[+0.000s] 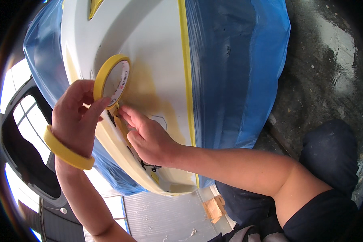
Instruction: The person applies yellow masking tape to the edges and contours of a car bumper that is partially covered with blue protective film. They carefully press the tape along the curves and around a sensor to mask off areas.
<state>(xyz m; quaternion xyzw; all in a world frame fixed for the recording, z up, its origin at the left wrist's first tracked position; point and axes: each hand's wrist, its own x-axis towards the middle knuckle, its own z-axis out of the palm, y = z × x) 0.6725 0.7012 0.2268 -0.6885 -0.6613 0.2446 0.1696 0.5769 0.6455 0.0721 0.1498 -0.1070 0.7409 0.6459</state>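
My left hand (76,113) grips a roll of yellow masking tape (102,76), thumb on its rim. Around my left wrist hangs a yellow ring (68,155) like a second tape roll. A short tape end runs from the held roll to the edge of a white and yellowish car body panel (157,52). There my right hand (151,137) has its fingers closed at the tape strip (117,117), thumb tucked in; the fingertips are partly hidden. Below that hand, a dark narrow opening in the panel shows black clips and a wire (151,166).
Blue plastic sheeting (266,60) covers the body right of a yellow tape line (185,52), with more sheeting at the left. A dark raised car door or hatch frame (30,161) stands at left. Cardboard (214,209) lies low; my bent knee (330,153) is right.
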